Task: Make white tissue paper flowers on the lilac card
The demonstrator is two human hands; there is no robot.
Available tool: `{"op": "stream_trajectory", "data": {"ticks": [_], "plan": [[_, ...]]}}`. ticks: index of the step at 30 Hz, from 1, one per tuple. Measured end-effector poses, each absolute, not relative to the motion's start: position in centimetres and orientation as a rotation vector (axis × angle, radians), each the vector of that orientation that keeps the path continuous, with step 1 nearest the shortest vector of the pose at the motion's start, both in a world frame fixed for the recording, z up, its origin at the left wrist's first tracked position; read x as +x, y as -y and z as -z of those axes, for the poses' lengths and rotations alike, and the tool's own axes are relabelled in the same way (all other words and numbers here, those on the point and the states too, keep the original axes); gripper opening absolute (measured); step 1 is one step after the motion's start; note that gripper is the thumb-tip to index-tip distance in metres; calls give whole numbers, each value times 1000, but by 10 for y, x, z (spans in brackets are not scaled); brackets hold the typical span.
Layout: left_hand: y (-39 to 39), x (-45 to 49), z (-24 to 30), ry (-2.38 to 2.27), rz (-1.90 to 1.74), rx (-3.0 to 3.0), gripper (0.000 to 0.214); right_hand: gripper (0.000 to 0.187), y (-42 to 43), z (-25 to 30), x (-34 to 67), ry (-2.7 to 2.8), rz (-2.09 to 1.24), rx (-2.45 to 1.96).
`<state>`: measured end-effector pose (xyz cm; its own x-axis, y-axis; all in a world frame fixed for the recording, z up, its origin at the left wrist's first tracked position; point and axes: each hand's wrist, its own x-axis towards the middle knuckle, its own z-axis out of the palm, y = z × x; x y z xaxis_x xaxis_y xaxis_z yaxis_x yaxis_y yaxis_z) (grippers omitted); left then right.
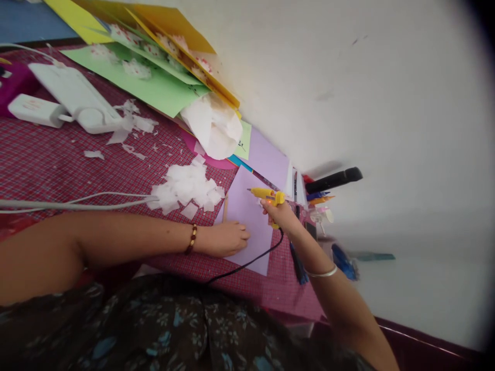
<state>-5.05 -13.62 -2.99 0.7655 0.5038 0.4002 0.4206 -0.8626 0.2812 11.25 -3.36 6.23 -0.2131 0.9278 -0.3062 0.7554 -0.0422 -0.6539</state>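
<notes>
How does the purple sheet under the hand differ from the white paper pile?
The purple sheet is one large, flat piece; the white paper pile is many small scraps, loosely heaped. The left hand rests on the purple sheet, while no hand touches the pile. Both lie on the checked cloth.

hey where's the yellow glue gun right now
In the head view, the yellow glue gun is just right of centre, gripped in the right hand, over the purple sheet.
</notes>
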Motion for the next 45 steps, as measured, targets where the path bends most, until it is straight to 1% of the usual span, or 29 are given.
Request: {"op": "stream_trajectory", "data": {"ticks": [6, 10, 13, 20, 30, 33, 42, 45], "plan": [[136, -52, 30, -726, -718, 2779, 12, 22, 37, -62, 110, 2056, -1030, -1878], [137, -52, 28, -728, -690, 2790, 13, 24, 39, -66, 112, 2087, -1124, -1795], [136, -52, 27, -720, -710, 2785, 13, 22, 40, -69, 113, 2102, -1167, -1769], [137, -53, 28, -730, -709, 2784, 11, 19, 38, -66, 112, 2099, -965, -1850], [137, -52, 29, -729, -746, 2795, 12, 24, 41, -66, 117, 2096, -1133, -1842], [137, -52, 30, -728, -766, 2786, 12, 22, 40, -63, 115, 2073, -1102, -1849], [136, -51, 31, -724, -779, 2790, 13, 27, 38, -46, 113, 2124, -941, -1888], [136, -51, 30, -727, -761, 2796, 13, 28, 42, -49, 111, 2109, -958, -1876]]}}
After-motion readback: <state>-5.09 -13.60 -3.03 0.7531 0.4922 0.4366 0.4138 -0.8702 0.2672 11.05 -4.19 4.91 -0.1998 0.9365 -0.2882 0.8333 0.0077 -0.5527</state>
